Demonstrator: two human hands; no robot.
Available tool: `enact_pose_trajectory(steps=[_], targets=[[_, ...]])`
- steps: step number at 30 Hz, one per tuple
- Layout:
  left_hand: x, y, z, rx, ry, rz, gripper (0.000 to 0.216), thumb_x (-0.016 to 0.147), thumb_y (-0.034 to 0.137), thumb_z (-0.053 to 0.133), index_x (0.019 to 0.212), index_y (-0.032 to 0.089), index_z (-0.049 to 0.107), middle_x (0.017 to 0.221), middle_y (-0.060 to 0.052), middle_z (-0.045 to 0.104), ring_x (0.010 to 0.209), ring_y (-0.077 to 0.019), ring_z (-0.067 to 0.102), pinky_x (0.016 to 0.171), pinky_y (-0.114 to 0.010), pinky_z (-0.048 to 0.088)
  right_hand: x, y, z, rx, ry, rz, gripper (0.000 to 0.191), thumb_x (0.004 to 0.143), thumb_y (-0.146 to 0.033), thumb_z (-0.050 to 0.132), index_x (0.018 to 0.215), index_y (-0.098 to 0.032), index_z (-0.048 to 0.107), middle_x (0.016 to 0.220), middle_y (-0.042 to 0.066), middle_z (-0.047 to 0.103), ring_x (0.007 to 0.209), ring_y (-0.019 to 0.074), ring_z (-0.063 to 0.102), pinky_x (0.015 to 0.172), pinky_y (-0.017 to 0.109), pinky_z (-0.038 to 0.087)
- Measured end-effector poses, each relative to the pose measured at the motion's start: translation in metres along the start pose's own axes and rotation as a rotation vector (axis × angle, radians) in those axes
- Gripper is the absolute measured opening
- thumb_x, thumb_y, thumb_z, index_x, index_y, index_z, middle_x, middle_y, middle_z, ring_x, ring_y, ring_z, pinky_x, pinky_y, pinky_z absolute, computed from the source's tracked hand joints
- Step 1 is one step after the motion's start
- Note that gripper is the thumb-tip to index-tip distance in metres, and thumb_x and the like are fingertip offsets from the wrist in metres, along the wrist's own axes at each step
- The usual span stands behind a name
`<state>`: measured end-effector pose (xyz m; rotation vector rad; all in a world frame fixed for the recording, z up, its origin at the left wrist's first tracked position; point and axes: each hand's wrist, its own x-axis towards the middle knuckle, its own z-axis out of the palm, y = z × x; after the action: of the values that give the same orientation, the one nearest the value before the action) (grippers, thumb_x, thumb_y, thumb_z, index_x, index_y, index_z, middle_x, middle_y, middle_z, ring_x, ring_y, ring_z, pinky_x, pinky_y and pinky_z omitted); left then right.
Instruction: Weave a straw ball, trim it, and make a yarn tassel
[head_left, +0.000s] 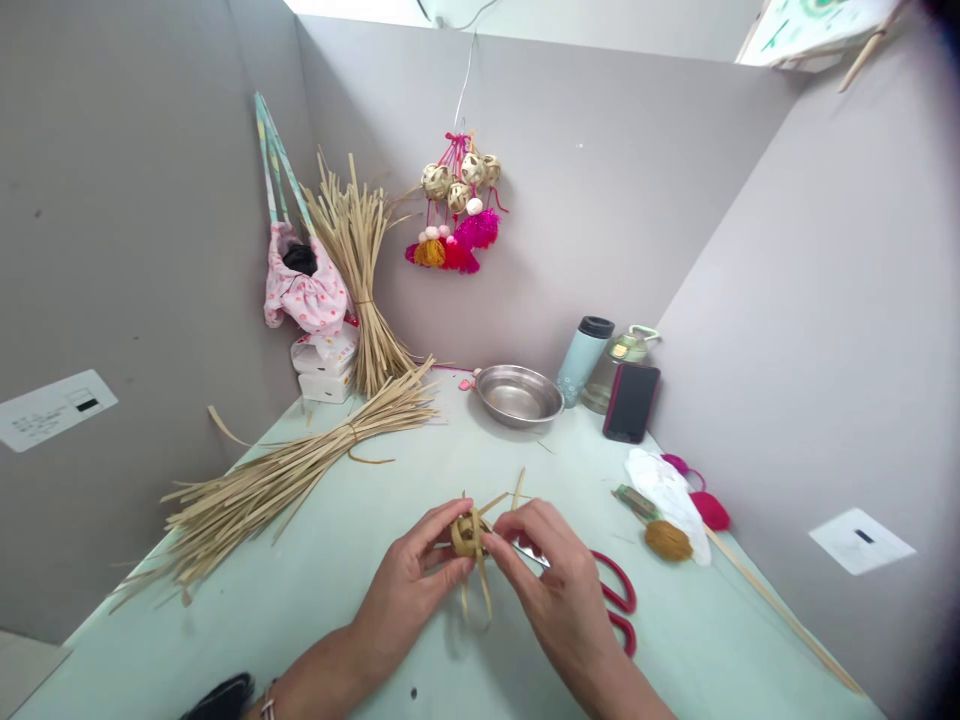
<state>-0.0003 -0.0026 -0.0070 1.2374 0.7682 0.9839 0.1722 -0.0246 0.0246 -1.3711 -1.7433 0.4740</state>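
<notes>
Between my hands is a small, partly woven straw ball (466, 535), with loose strip ends sticking out above and hanging below it. My left hand (424, 560) grips the ball from the left, thumb below and fingers above. From the right, my right hand (544, 555) pinches a straw strip at the ball's side; its fingertips hide the exact spot. Under my right hand lie red-handled scissors (621, 583), their blades partly covered by the hand.
Bundled straw strips (300, 465) lie at left; another bundle (364, 270) stands behind. Further back are a metal bowl (517, 395), blue tumbler (583, 360), glass bottle (604, 385) and phone (632, 402). Yarn (667, 541) lies at right. Woven balls with tassels (459, 195) hang on the partition.
</notes>
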Motion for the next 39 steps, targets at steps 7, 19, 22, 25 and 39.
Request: enact_pose_trajectory(steps=[7,19,22,25,39], targets=[[0.001,-0.005,0.002,-0.042,-0.103,-0.030,0.045,0.078,0.022,0.073,0.121,0.024,0.059,0.119,-0.008,0.065,0.106,-0.0262,0.063,0.094,-0.039,0.049,0.016,0.001,-0.013,0.405,-0.235,0.255,0.014,0.082,-0.033,0.066,0.078,-0.019,0.070,0.083,0.002,0.058,0.078,0.0180,0.052,0.071,0.029,0.041],[0.001,0.004,0.002,-0.086,-0.277,-0.062,0.038,0.077,0.026,0.073,0.114,0.024,0.064,0.117,-0.008,0.065,0.104,-0.0250,0.060,0.092,-0.039,0.047,0.023,0.012,-0.027,0.750,-0.043,0.479,0.023,0.075,-0.037,0.073,0.075,-0.016,0.063,0.060,-0.004,0.052,0.051,0.0089,0.039,0.049,0.023,0.027],[-0.002,0.004,0.004,-0.117,-0.391,-0.134,0.040,0.077,0.028,0.074,0.114,0.022,0.064,0.110,-0.008,0.068,0.102,-0.0253,0.062,0.089,-0.039,0.048,0.027,0.021,-0.035,0.763,0.057,0.489,0.025,0.072,-0.038,0.075,0.075,-0.016,0.064,0.063,-0.003,0.055,0.049,0.0078,0.037,0.045,0.022,0.022],[-0.003,0.003,0.005,-0.127,-0.440,-0.164,0.039,0.074,0.028,0.076,0.112,0.022,0.065,0.108,-0.008,0.069,0.102,-0.0245,0.063,0.092,-0.040,0.046,0.030,0.029,-0.039,0.775,0.111,0.495,0.026,0.070,-0.038,0.076,0.075,-0.016,0.064,0.065,-0.002,0.056,0.050,0.0076,0.037,0.046,0.022,0.023],[0.000,0.016,0.000,-0.065,-0.288,-0.048,0.034,0.078,0.026,0.073,0.108,0.025,0.057,0.127,-0.006,0.054,0.103,-0.0225,0.059,0.090,-0.036,0.045,0.019,-0.005,-0.042,0.618,0.043,0.394,0.027,0.083,-0.041,0.065,0.099,-0.020,0.068,0.072,-0.002,0.056,0.060,0.0117,0.044,0.058,0.025,0.038]])
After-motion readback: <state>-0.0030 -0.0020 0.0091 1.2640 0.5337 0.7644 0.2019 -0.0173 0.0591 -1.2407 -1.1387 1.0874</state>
